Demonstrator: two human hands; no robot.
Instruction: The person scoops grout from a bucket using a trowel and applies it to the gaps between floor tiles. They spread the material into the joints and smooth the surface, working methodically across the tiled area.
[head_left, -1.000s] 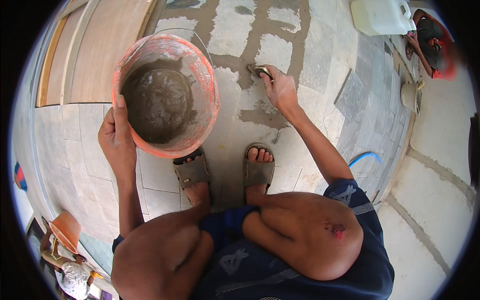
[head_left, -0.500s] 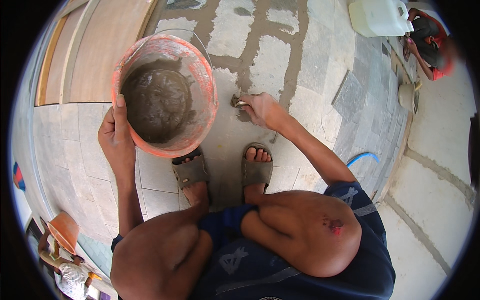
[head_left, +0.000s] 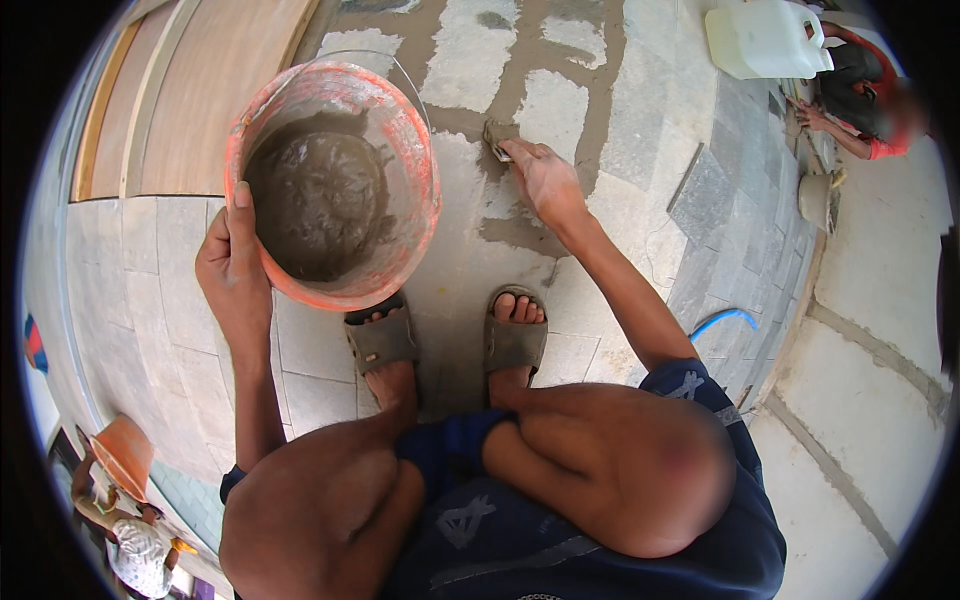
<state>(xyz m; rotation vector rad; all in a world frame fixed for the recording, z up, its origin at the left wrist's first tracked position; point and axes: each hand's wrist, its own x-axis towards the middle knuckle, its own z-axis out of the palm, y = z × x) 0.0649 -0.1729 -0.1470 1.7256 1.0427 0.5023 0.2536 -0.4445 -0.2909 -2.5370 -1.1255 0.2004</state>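
Note:
My left hand (head_left: 236, 248) grips the rim of an orange bucket (head_left: 412, 240), thumb over the edge and fingers outside. The bucket is tilted toward me, and wet grey mortar (head_left: 315, 205) lies inside it. My right hand (head_left: 550, 186) is closed on a small mortar-coated trowel (head_left: 496, 140); much of it is hidden by the fingers. Its blade is at a mortar-filled gap between pale stone tiles (head_left: 550, 105). Bands of smeared mortar (head_left: 522, 234) run between these tiles, one just nearer to me than the right hand.
My sandalled feet (head_left: 515, 335) stand just below the bucket. A loose grey tile (head_left: 700, 183) lies at right, near a blue hose piece (head_left: 725, 318). A translucent jug (head_left: 765, 40) and a small pail (head_left: 817, 200) stand near a crouching person (head_left: 870, 100). Another person (head_left: 140, 550) handles an orange tub (head_left: 124, 455).
My right hand has moved away from me with the trowel, up along the mortar gap, uncovering a smeared band of mortar. The left hand and bucket have barely moved.

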